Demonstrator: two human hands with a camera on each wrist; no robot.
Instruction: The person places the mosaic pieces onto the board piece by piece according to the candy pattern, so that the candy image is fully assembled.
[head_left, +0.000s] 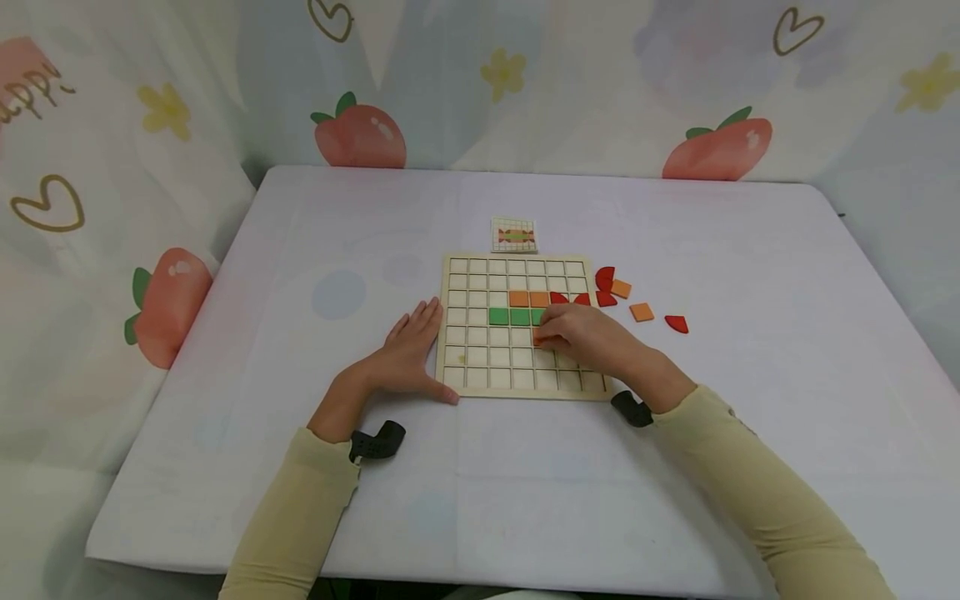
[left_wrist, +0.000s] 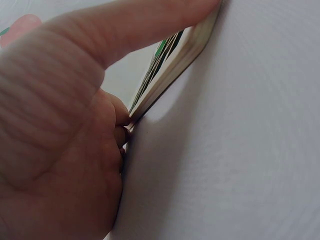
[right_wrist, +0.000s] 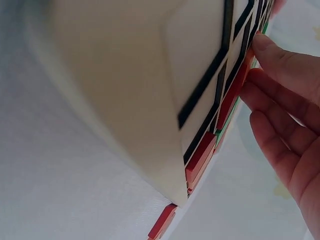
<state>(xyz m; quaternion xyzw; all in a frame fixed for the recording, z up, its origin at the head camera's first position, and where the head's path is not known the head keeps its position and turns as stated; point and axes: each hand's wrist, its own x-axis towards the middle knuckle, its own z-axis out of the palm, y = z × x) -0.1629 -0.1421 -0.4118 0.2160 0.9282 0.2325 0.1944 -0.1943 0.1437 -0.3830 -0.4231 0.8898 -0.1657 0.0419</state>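
A wooden grid board (head_left: 525, 394) lies on the table, with square cells between dark lines. My left hand (head_left: 408, 354) is spread at its left side, fingers along the edge and thumb (left_wrist: 145, 30) at the near corner. Over the board's middle right, my right hand (head_left: 588, 337) pinches an orange square tile (head_left: 536, 337) between thumb and fingertips, right at a cell below the green row. Green square tiles (head_left: 519, 317) fill part of that row and run under the right hand. Orange tiles (head_left: 528, 298) and red curved pieces (head_left: 557, 297) sit in the row above.
A small pattern card (head_left: 514, 236) lies behind the board. Right of the board are loose red curved pieces (head_left: 677, 323) and loose orange square tiles (head_left: 642, 312). A printed cloth (head_left: 570, 75) hangs behind the table and along its left side.
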